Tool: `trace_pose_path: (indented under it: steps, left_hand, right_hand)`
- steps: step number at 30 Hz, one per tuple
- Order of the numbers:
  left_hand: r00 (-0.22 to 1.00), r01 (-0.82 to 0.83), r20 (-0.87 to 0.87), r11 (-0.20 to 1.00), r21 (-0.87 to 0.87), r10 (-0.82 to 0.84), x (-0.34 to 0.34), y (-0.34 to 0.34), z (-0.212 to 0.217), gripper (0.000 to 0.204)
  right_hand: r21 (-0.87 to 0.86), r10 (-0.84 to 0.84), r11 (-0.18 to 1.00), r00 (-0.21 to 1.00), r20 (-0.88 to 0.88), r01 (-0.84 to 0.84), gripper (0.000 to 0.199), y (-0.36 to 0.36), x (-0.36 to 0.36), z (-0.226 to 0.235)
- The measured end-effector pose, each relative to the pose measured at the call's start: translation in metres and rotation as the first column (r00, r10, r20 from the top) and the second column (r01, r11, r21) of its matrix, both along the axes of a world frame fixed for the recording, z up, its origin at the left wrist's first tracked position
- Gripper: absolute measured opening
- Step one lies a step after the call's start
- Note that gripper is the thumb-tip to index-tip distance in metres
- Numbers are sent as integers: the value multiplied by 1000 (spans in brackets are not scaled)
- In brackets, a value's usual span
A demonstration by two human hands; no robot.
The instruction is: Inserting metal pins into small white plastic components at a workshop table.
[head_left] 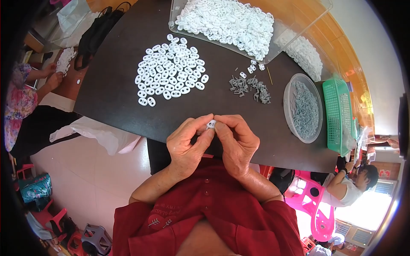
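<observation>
Close in front of me, a small white oval plastic piece (211, 124) with two dark holes is held up over the table edge. My left hand (184, 147) pinches it between thumb and forefinger. From the other side, my right hand (240, 147) also closes thumb and fingertips on it; whether a smaller part sits between them is hidden. Beyond my left hand, many like white oval pieces (171, 70) lie spread in one layer. To the right is a loose heap of small grey plastic parts (250, 88), with a few white pieces (253, 67) behind it.
A clear bin (173, 21) heaped with white pieces stands at the back of the dark table (115, 85). At right are a round clear tub (290, 115) of grey parts and a green basket (335, 115). A thin stick (269, 75) lies nearby. Other people sit left and right.
</observation>
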State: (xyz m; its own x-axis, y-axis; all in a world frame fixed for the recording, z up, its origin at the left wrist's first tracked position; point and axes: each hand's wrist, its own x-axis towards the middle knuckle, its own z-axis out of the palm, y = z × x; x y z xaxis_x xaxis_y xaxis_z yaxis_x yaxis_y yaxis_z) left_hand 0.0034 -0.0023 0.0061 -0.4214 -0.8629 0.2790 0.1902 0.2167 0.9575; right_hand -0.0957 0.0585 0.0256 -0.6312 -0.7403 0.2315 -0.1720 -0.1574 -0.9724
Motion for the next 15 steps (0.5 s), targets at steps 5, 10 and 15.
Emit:
trace_pose_path:
  steps: [5,10,15]
  left_hand:
    - [1000,5,-28,999,49,-4,1,1,-4,30]
    - [986,87,-161,971,222,-52,1,4,-2,26]
    - [984,77,-175,976,202,-42,0,6,-6,26]
  right_hand:
    - [17,33,999,999,-35,-32,11,2,0,0]
    - [9,62,998,998,-11,-62,11,1,0,5]
    - [24,87,996,994,-69,-86,13,1,-4,4]
